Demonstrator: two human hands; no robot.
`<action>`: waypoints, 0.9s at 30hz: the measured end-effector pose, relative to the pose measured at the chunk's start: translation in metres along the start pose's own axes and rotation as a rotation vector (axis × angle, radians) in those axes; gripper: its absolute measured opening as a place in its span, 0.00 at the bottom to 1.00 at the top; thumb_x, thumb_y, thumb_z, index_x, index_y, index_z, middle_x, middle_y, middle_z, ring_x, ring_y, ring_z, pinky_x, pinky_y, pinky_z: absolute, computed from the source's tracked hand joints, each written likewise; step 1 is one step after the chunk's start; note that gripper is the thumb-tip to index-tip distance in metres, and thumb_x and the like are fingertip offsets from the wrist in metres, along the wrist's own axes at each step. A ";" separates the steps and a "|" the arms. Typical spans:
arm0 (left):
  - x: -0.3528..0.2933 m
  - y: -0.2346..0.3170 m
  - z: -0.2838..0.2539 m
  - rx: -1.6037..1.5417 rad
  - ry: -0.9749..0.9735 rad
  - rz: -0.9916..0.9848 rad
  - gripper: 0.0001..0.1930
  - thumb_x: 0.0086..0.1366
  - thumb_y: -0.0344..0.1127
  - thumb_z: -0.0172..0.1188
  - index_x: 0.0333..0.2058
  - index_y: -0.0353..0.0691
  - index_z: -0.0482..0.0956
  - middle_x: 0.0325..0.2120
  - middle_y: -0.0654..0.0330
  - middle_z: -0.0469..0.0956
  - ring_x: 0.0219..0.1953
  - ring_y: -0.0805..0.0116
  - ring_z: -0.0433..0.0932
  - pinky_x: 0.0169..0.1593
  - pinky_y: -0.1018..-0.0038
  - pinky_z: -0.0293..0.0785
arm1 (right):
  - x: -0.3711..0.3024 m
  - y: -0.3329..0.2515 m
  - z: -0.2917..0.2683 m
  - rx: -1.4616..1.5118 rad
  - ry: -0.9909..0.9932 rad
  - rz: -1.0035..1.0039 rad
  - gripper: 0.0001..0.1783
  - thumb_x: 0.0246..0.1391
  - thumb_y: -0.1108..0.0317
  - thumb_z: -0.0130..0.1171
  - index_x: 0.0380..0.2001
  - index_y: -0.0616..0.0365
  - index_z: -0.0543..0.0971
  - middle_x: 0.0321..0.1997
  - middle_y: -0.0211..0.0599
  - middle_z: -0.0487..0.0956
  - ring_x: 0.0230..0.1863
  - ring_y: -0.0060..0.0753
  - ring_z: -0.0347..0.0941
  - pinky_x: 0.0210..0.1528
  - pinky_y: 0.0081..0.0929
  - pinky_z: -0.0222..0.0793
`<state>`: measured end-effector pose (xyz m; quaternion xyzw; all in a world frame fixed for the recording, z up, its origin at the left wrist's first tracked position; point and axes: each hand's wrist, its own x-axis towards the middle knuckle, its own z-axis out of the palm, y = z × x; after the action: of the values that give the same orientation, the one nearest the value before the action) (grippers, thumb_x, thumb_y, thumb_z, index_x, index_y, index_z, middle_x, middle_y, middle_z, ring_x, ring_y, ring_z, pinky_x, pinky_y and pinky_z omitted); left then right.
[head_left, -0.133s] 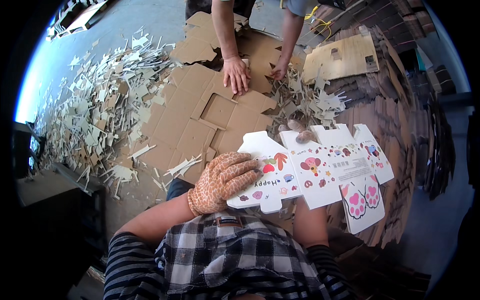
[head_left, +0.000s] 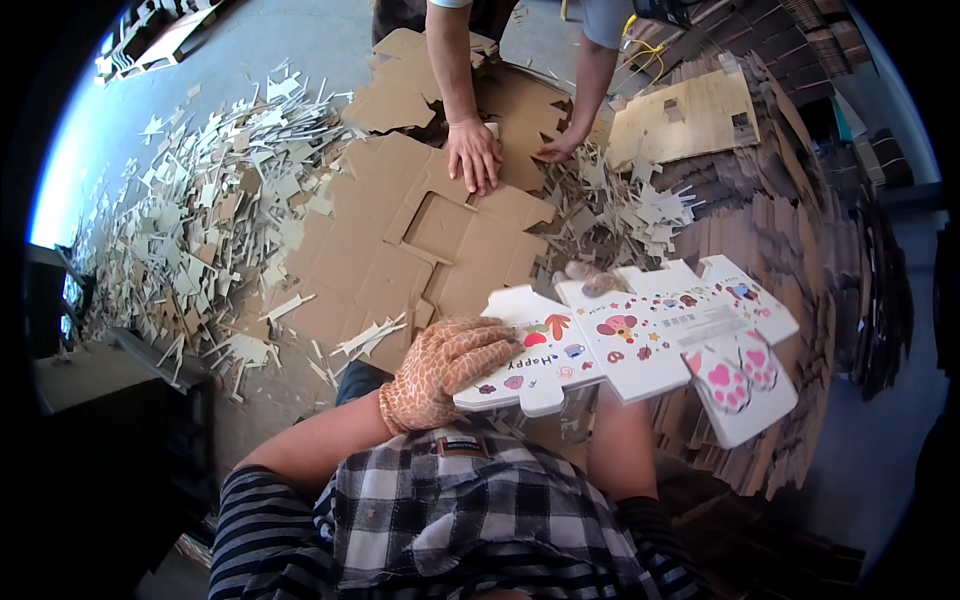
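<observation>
A flat stack of white die-cut box blanks (head_left: 640, 345), printed with cartoon animals and pink paws, is held up in front of my body. My left hand (head_left: 450, 372), in an orange giraffe-patterned glove, grips the stack's left end, fingers lying over the top and the thumb hidden. Beneath the blanks passes my right forearm; only the gloved fingertips of my right hand (head_left: 595, 280) show, hooked over the far edge. Below the stack, a large brown cardboard sheet (head_left: 350, 215) with a rectangular cutout lies flat.
Across from me a co-worker's one hand (head_left: 474, 155) presses on the brown cardboard, the other hand (head_left: 562, 146) at its edge. Heaped paper offcuts (head_left: 215, 225) spread at left, more scraps (head_left: 640, 210) at right. A plywood board (head_left: 685, 115) lies on stacked cardboard (head_left: 770, 240).
The right part of the box blanks has shifted slightly right and tilted, its paw flap swinging outward. My right fingertips moved a little left along the far edge. The co-worker's right-side hand shifted slightly.
</observation>
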<state>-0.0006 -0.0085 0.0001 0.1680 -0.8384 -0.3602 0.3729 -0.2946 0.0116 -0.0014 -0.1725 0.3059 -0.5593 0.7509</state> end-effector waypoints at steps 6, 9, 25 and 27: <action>-0.037 0.000 0.024 -0.690 -0.061 -0.685 0.21 0.64 0.37 0.65 0.54 0.37 0.76 0.45 0.55 0.82 0.45 0.65 0.80 0.50 0.70 0.76 | -0.062 0.054 -0.031 -0.597 0.482 -0.201 0.26 0.46 0.80 0.59 0.53 0.65 0.75 0.49 0.41 0.79 0.46 0.37 0.77 0.52 0.34 0.73; -0.033 -0.004 0.029 -1.013 -0.121 -0.902 0.22 0.66 0.37 0.65 0.57 0.37 0.75 0.48 0.61 0.80 0.47 0.75 0.76 0.49 0.74 0.76 | -0.094 0.061 -0.036 -0.536 0.516 -0.174 0.27 0.49 0.76 0.58 0.56 0.65 0.73 0.50 0.40 0.78 0.49 0.36 0.76 0.53 0.32 0.73; -0.102 -0.039 0.068 -1.064 0.270 -1.210 0.24 0.70 0.50 0.56 0.52 0.34 0.78 0.40 0.50 0.83 0.43 0.66 0.81 0.49 0.66 0.76 | -0.100 0.102 -0.068 -0.440 0.697 -0.098 0.21 0.55 0.67 0.61 0.51 0.64 0.76 0.48 0.40 0.79 0.48 0.36 0.77 0.48 0.34 0.75; -0.117 -0.057 0.057 -0.791 0.337 -1.209 0.21 0.70 0.46 0.57 0.51 0.34 0.78 0.38 0.49 0.82 0.44 0.64 0.81 0.51 0.70 0.74 | -0.099 0.100 -0.078 -0.376 0.679 -0.175 0.14 0.53 0.72 0.63 0.43 0.65 0.80 0.44 0.37 0.81 0.43 0.30 0.78 0.44 0.27 0.75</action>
<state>0.0352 0.0445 -0.1267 0.5062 -0.3386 -0.7472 0.2660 -0.2907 0.1436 -0.0940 -0.1376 0.6181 -0.5807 0.5117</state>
